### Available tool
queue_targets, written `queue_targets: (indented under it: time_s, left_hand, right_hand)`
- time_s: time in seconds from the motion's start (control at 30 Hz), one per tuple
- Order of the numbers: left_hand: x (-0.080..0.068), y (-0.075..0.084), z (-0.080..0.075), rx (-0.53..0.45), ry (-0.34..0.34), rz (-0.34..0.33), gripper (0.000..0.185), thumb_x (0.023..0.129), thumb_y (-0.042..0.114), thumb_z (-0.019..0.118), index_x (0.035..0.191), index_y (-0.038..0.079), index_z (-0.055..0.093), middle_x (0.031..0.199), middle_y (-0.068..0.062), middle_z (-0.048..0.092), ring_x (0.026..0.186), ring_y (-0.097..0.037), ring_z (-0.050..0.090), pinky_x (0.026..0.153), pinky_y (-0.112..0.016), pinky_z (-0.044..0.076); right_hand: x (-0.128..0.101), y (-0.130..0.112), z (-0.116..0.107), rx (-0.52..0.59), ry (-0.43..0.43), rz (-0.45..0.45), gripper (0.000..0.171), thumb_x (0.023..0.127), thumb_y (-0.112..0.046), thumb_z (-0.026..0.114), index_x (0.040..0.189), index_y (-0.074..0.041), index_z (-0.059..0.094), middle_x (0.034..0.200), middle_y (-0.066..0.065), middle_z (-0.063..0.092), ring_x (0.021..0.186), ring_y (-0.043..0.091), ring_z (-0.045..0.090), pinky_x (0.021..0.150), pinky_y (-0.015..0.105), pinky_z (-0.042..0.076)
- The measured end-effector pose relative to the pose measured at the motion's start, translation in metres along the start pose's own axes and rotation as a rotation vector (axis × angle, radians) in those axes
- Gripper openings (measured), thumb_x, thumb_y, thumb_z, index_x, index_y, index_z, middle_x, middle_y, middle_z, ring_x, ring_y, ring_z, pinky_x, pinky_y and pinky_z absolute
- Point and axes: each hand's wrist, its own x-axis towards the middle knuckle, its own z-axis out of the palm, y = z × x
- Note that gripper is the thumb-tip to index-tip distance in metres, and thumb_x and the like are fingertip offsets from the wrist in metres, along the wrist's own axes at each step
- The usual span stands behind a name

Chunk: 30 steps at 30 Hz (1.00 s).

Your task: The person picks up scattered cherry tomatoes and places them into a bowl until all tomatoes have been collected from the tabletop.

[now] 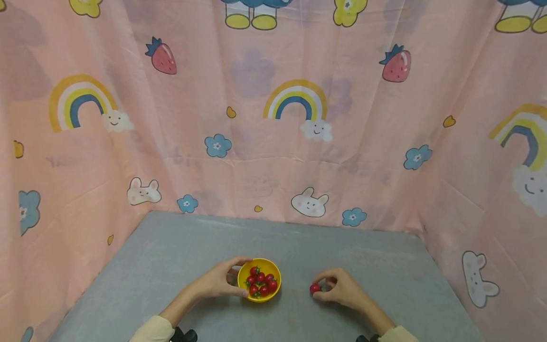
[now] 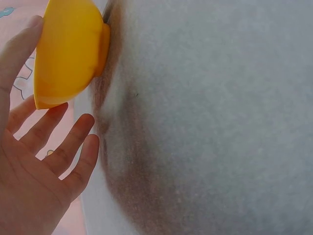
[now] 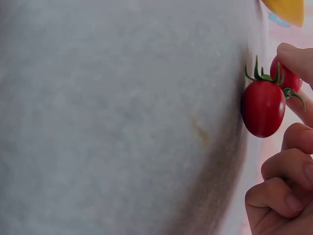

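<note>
A small yellow bowl stands on the grey table, with several red cherry tomatoes with green stems inside it. My left hand holds the bowl from its left side, thumb near the front and forefinger at the back; the other fingers spread beneath its wall in the left wrist view. To the right of the bowl, my right hand pinches a cherry tomato between thumb and forefinger. Beside it, a second cherry tomato with a green calyx lies against the table, mostly hidden in the head view.
The grey table extends around both hands. A pink curtain printed with rainbows, rabbits and flowers rises behind the table and along both sides. In the right wrist view, the yellow bowl's edge shows at the upper right corner.
</note>
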Motion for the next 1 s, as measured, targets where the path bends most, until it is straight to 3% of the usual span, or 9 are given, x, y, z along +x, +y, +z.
queue_targets:
  time_s: [0.27,0.57,1.0]
  left_hand:
    - [0.0,-0.001,-0.001,-0.014,-0.005,-0.003,0.073,0.086,0.025,0.085,0.149,0.015,0.048,0.144,-0.006,0.053,0.115,-0.026,0.062,0.09,-0.034,0.054]
    - [0.0,-0.002,-0.001,-0.01,0.0,-0.004,0.074,0.085,0.025,0.086,0.149,0.016,0.049,0.144,-0.006,0.053,0.114,-0.024,0.062,0.089,-0.034,0.054]
    - [-0.002,-0.001,-0.001,-0.037,-0.007,0.0,0.073,0.086,0.025,0.085,0.149,0.015,0.048,0.145,-0.006,0.052,0.117,-0.025,0.061,0.092,-0.038,0.054]
  right_hand:
    - [0.004,-0.001,-0.004,0.019,0.029,0.046,0.024,0.084,-0.024,0.085,0.104,-0.011,0.078,0.065,-0.003,0.044,0.058,0.011,0.041,0.051,0.022,0.034]
    - [0.015,-0.012,0.0,-0.026,0.092,0.015,0.021,0.084,-0.025,0.086,0.102,-0.017,0.079,0.062,-0.005,0.039,0.055,0.009,0.036,0.05,0.022,0.031]
    - [0.041,-0.025,0.013,0.008,0.125,-0.017,0.018,0.086,-0.021,0.085,0.103,-0.02,0.079,0.061,-0.003,0.039,0.056,0.011,0.038,0.053,0.023,0.031]
